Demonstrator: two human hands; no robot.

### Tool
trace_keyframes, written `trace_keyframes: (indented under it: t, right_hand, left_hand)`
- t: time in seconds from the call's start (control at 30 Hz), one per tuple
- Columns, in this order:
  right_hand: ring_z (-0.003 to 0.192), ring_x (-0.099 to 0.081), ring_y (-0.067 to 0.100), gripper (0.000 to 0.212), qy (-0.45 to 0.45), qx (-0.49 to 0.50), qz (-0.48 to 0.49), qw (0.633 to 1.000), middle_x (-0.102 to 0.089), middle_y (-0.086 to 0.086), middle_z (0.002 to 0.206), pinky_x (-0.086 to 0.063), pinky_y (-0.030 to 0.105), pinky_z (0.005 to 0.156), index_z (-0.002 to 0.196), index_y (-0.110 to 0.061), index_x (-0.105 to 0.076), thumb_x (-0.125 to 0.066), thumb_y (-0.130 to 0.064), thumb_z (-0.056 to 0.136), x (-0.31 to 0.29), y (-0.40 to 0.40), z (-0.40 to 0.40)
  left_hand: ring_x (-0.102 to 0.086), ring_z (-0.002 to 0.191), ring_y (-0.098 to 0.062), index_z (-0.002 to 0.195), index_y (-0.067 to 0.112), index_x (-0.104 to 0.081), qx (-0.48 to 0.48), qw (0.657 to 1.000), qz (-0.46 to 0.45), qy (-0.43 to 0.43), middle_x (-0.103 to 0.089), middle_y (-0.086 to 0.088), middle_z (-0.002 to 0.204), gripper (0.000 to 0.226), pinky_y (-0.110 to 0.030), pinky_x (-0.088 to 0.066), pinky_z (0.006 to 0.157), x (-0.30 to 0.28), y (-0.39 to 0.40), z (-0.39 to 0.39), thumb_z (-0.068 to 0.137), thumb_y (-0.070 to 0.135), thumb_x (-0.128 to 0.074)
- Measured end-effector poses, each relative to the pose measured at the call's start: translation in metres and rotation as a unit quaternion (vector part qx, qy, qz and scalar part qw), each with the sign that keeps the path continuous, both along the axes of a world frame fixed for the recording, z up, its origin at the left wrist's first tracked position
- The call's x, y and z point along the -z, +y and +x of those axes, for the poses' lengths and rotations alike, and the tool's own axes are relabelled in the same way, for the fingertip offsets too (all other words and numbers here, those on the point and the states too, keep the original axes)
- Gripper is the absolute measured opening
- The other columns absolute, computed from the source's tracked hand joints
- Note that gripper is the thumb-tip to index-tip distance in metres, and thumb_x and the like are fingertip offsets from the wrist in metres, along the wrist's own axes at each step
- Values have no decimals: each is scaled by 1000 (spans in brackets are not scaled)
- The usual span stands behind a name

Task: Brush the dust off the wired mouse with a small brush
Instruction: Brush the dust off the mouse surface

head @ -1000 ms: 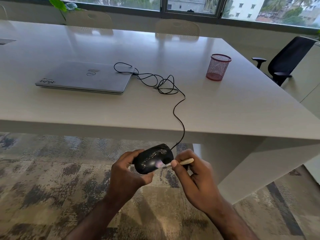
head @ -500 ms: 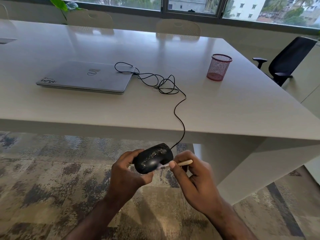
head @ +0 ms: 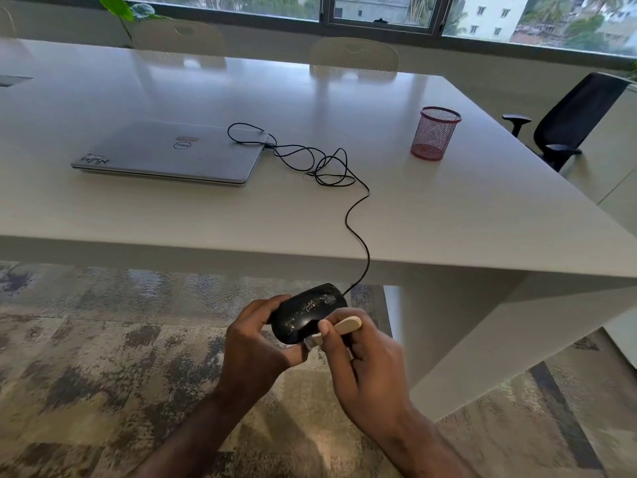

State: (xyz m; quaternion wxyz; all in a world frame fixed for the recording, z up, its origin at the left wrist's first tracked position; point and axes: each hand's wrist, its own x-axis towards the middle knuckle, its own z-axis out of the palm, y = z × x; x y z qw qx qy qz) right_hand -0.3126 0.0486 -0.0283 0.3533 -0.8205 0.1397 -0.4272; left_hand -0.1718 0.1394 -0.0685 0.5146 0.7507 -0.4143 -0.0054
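Brushing lower now, the right hand (head: 365,367) pinches the small wooden-handled brush (head: 339,329) at the near end of the dusty black wired mouse (head: 306,313), which the left hand (head: 255,350) grips clear of the tabletop's front edge so dust falls away.

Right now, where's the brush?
Head view, lower centre: the brush is pinched in the right hand, its bristles on the mouse held by the left hand.

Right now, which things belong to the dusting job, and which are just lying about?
In use:
black mouse, gripped by left hand
small brush, held by right hand
mouse cable

Lying about:
closed laptop
red mesh cup
black office chair
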Motion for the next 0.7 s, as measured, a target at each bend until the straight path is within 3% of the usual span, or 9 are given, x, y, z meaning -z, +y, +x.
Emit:
trace_keyframes:
  t: [0.17,0.27,0.4,0.53,0.7]
  right_hand:
    - [60,-66,15,8,-41,6,51,998,-67,-8,74,-53,40,50,98,-26,-63,-57,-31,101,-4,-2,-1]
    - [62,-63,16,6,-49,7,63,997,-64,-8,77,-50,35,50,97,-28,-61,-57,-31,101,-11,-10,-4]
    - [62,-52,8,4,24,-5,25,999,-55,-16,78,-40,16,55,98,-32,-54,-52,-31,100,-15,-15,-6]
    - [76,-56,6,7,78,-61,-5,995,-54,-21,87,-47,24,68,104,-30,-53,-49,-27,99,-15,-8,-5]
    - [81,-59,6,9,106,-103,-15,989,-61,-13,90,-50,26,72,106,-26,-54,-46,-27,101,-16,1,-3]
  left_hand:
    - [-64,89,-10,112,13,-69,-8,1000,-4,-3,-67,5,99,60,-10,-49,75,-4,0,2,58,37,-75]
    - [-64,92,-8,113,14,-69,-10,1000,-13,9,-67,6,100,64,-9,-48,76,-2,0,2,52,26,-82]
    - [-65,93,-12,113,11,-69,6,1000,-10,0,-68,1,102,65,-14,-51,78,0,-2,2,51,21,-86]
    - [-65,92,-12,113,7,-69,11,1000,3,-12,-68,0,102,65,-12,-49,80,3,-3,3,54,21,-93]
    - [-62,95,-3,114,9,-69,4,1000,-3,6,-67,4,102,66,-11,-48,81,1,-2,3,56,41,-74]
